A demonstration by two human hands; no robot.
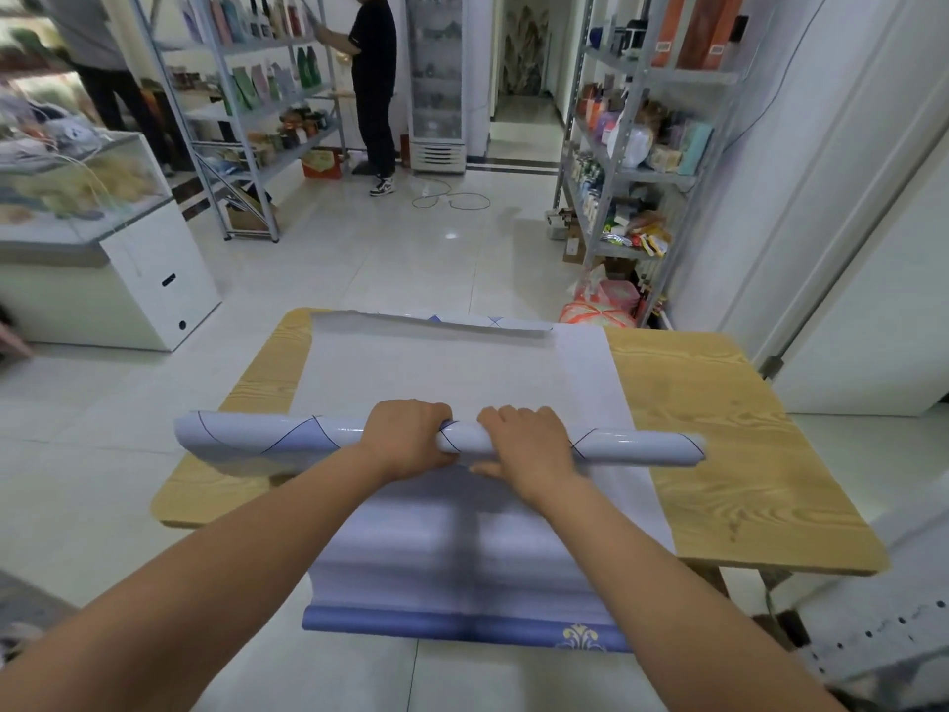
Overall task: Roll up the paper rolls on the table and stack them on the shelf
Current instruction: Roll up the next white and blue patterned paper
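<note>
The glossy pale-lavender paper roll with thin dark diamond lines (pixel 287 438) lies crosswise on the middle of the light wood-grain surface (pixel 719 454), its ends pointing to 3 and 9 o'clock. The 9 o'clock end juts past the surface's edge. Both hands clasp it side by side near its middle. The left hand (pixel 405 439) and the right hand (pixel 529 444) each have their fingers curled over the top and the thumb on the near side, with a short stretch of roll showing between them.

From the roll a flat white sheet (pixel 452 372) runs toward 12 o'clock, its far edge curling up. Toward 6 o'clock lavender paper drapes over the near edge and ends in a darker blue band with a gold ornament (pixel 580 637).

Farther out, a grey metal shelf rack (pixel 642 172) stands at 1 o'clock, and a person in black clothes (pixel 375 84) stands at 11 o'clock, beside another rack.
</note>
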